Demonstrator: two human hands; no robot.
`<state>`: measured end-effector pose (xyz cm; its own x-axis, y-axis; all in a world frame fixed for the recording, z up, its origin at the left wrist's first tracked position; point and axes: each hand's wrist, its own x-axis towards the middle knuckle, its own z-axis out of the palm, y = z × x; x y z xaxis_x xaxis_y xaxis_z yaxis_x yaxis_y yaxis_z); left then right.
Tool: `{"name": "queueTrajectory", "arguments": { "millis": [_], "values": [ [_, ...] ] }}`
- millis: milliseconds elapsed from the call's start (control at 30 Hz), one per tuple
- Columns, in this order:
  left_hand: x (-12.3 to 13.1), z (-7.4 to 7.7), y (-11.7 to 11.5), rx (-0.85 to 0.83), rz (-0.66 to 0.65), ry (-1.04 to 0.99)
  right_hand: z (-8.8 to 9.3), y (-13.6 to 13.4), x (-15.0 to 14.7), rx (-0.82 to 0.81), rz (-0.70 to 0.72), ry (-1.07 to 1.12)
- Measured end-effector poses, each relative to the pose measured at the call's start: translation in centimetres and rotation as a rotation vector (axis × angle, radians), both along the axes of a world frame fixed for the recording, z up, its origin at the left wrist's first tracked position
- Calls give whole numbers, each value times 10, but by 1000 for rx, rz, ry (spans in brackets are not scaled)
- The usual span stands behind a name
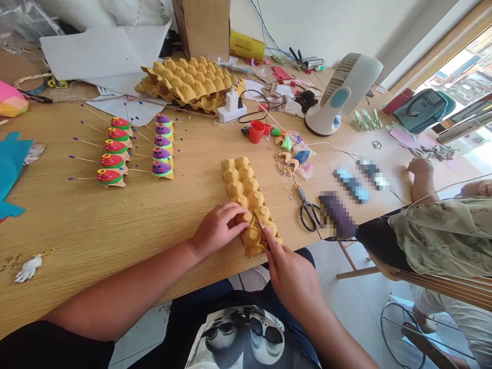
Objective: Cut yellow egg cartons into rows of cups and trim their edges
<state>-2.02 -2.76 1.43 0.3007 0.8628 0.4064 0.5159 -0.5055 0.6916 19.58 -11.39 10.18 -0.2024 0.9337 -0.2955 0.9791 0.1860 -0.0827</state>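
A strip of yellow egg carton (246, 189) lies on the wooden table (115, 220) near its front edge. My left hand (217, 228) presses down on the strip's near end, fingers curled over the cups. My right hand (290, 277) is closed on a thin blade or knife (262, 229) whose tip sits in the carton between two cups. Black-handled scissors (309, 210) lie just right of the strip.
Two rows of painted carton figures, red (113, 159) and purple (162, 148), stand at the left. Stacked egg trays (188, 82), a red cup (256, 131), a white fan (342, 95) and clutter fill the back. Another person (434, 230) sits at the right.
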Motion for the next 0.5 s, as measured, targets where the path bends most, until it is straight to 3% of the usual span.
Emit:
{"name": "queueTrajectory", "arguments": {
  "millis": [267,500],
  "values": [
    [0,0,0,41,-5,5,4,6,-8,-48,49,-87],
    [0,4,0,31,-42,18,18,9,-4,-113,72,-117]
  ]
}}
